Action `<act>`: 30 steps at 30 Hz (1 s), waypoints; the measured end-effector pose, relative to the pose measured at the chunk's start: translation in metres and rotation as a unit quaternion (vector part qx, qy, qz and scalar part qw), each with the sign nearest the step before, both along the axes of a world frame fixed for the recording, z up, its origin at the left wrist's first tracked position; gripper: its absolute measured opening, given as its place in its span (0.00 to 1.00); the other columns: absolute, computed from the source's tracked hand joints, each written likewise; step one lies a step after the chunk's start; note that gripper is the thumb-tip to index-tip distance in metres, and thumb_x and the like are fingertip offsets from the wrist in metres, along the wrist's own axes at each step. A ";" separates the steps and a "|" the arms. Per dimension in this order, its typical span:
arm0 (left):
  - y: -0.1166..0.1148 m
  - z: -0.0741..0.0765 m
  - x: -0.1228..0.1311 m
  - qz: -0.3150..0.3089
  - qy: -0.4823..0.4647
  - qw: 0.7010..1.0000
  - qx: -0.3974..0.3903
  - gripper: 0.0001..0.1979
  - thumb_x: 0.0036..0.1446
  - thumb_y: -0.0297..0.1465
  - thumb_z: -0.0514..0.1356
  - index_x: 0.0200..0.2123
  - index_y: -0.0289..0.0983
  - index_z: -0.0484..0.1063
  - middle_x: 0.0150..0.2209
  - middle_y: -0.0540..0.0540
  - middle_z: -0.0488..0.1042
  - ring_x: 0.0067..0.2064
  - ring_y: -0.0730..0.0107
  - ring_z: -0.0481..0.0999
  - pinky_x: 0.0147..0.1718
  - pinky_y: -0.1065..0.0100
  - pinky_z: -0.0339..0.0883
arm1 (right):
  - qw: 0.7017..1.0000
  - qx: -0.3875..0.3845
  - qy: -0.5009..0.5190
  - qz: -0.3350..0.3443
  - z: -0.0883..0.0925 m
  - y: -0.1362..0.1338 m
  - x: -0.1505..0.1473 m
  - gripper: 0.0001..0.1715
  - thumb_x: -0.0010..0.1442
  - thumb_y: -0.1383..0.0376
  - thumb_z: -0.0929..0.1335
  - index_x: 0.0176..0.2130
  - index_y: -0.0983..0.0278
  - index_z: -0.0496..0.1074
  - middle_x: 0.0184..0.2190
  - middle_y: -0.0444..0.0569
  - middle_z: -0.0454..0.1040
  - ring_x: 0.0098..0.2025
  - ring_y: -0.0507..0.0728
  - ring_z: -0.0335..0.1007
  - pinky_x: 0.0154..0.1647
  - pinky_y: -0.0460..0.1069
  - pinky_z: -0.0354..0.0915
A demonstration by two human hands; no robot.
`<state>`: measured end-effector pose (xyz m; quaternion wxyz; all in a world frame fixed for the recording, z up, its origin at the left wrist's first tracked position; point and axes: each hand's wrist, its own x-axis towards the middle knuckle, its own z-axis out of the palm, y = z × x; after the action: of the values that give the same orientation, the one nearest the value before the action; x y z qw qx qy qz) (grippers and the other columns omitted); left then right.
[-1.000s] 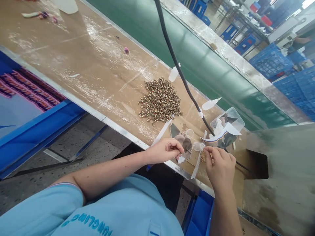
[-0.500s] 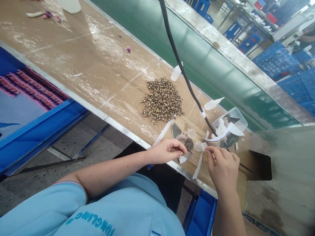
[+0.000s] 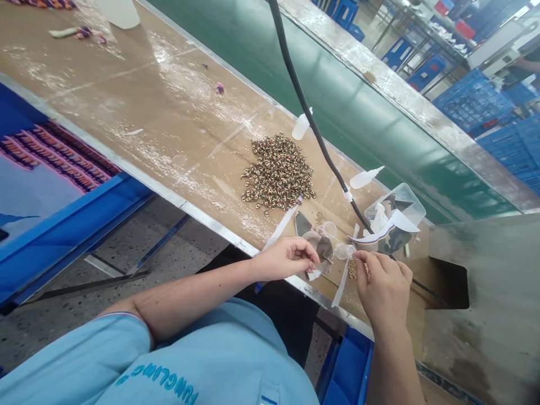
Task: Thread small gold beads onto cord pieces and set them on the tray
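Beads in two lots on the brown board bench (image 3: 169, 112): one loose heap of striped beads (image 3: 278, 169), too many to count, and a small pile of tan beads (image 3: 352, 270) beneath the right hand (image 3: 382, 289). Right thumb and fingertips pinched together just over that pile; any bead between them is hidden. Left hand (image 3: 287, 259) also pinched, fingertips together above a dark film scrap (image 3: 323, 253); what it holds, if anything, is too small to tell.

Containers: one clear plastic box (image 3: 394, 216) holding white and dark scraps; two small clear cups (image 3: 345, 251) between the hands, seemingly empty, though the view is poor.

Also two white plastic bottles (image 3: 301, 126) lying on the bench, two white paper strips (image 3: 278, 228), one black cable (image 3: 320, 129) crossing above the box.
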<state>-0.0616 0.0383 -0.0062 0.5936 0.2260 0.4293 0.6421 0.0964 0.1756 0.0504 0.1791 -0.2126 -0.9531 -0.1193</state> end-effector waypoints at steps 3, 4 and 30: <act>0.000 0.001 -0.001 0.002 0.047 0.999 0.016 0.04 0.46 0.26 0.64 0.28 0.32 0.73 0.27 0.48 0.73 0.29 0.78 0.73 0.32 0.74 0.69 | 1.000 0.017 -0.003 0.002 0.000 -0.001 0.001 0.16 0.65 0.60 0.60 0.32 0.63 0.72 0.28 0.47 0.73 0.31 0.53 0.65 0.40 0.50 0.53; 0.000 0.001 -0.002 0.004 0.062 0.998 0.019 0.04 0.46 0.26 0.63 0.28 0.32 0.74 0.28 0.48 0.73 0.30 0.78 0.73 0.33 0.74 0.68 | 1.000 0.025 -0.002 0.007 0.000 -0.001 0.001 0.16 0.65 0.60 0.60 0.32 0.63 0.72 0.28 0.47 0.74 0.30 0.53 0.65 0.40 0.50 0.53; 0.001 0.002 -0.006 0.013 -0.109 0.994 -0.006 0.23 0.39 0.39 0.71 0.31 0.33 0.65 0.23 0.50 0.75 0.26 0.77 0.75 0.31 0.72 0.69 | 0.925 -0.335 0.178 0.003 -0.027 -0.048 -0.019 0.11 0.61 0.59 0.65 0.31 0.62 0.72 0.28 0.46 0.73 0.32 0.53 0.67 0.34 0.49 0.62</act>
<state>-0.0675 0.0392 -0.0046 0.6299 0.1458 0.3687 0.6679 0.0771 0.1273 0.0232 0.2641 -0.2750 -0.8907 0.2475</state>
